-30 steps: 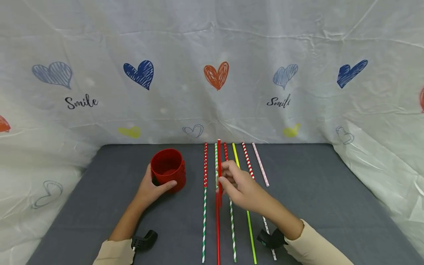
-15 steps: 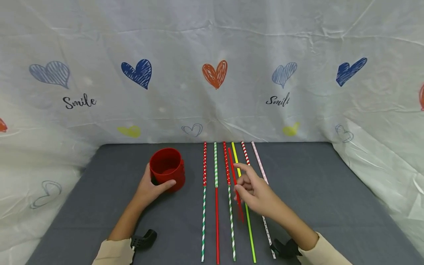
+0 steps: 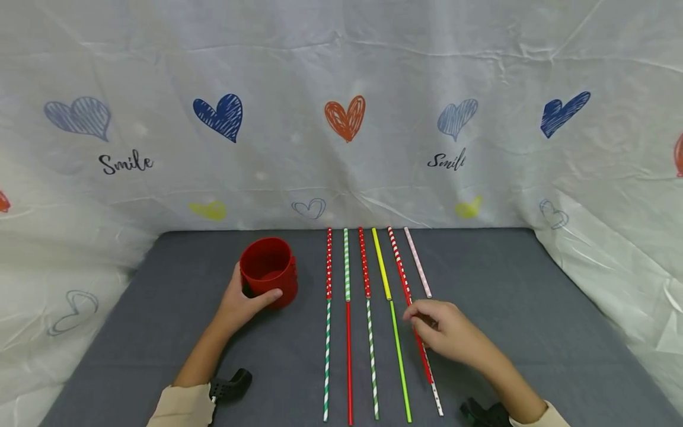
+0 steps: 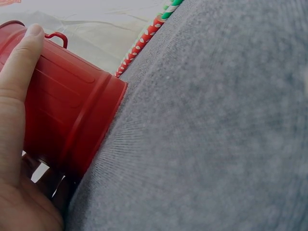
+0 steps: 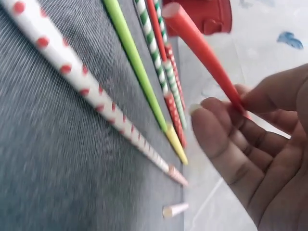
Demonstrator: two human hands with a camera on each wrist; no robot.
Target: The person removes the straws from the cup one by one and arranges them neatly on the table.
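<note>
The right hand [image 3: 448,335] pinches a plain red paper straw [image 3: 418,338] running near-to-far, well right of the red metal bucket [image 3: 268,271] that the left hand [image 3: 240,302] grips on the grey counter [image 3: 533,308].

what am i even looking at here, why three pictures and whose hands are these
There is no machine here: a person wears three cameras. The wide picture comes from the head camera; the two close-ups come from the wrists. The left hand grips a red bucket standing on a grey table. The right hand pinches a plain red straw, seen closest in the right wrist view. More paper straws, striped, dotted and plain, lie side by side on the table, in front of a white sheet with hearts.
</note>
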